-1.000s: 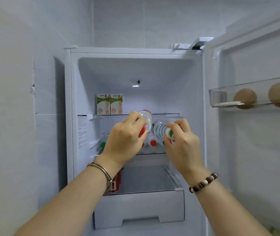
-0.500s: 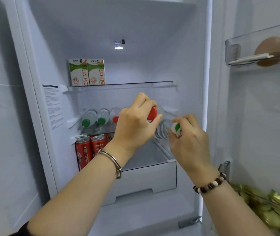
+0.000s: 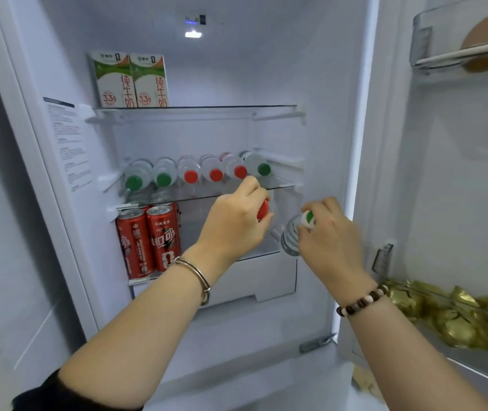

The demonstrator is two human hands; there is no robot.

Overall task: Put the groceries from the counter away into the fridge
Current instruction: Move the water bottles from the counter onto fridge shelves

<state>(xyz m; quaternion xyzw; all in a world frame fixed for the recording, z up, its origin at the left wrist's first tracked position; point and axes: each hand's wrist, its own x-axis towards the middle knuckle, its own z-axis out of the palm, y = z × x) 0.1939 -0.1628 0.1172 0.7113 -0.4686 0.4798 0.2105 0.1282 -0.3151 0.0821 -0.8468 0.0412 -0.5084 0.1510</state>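
Item 1: red-capped bottle [image 3: 263,210]. Held in the left grip [image 3: 236,222], fingers curled round its cap end; only the cap shows, the body hidden behind the hand. Position: inside the open fridge [image 3: 319,84], just under the front edge of the middle glass shelf [image 3: 281,186], right of centre.

Item 2: green-capped bottle [image 3: 290,240]. Clear ribbed body, cap towards the viewer. Held in the right grip [image 3: 330,232], fingers wrapped round the neck. Position: just beside item 1 on its right, near the fridge's right wall, at the level of the compartment below the middle glass shelf.

Item 3: row of six bottles [image 3: 191,176] lying on the middle glass shelf, caps outward: green, green, red, red, red, green from the left.

Item 4: red cans [image 3: 164,238], upright, on the left of the compartment below.

Item 5: two milk cartons [image 3: 131,80], upright, side by side at the left of the top shelf.

Item 6: white drawer [image 3: 254,280] beneath the cans' shelf.

Item 7: door bins: the upper bin [image 3: 423,40] holds a brown egg [image 3: 486,37]; the lower holds gold-wrapped pieces [image 3: 459,320].

Item 8: metal bangle [image 3: 198,277] on the left wrist; beaded bracelet [image 3: 361,302] on the right wrist.
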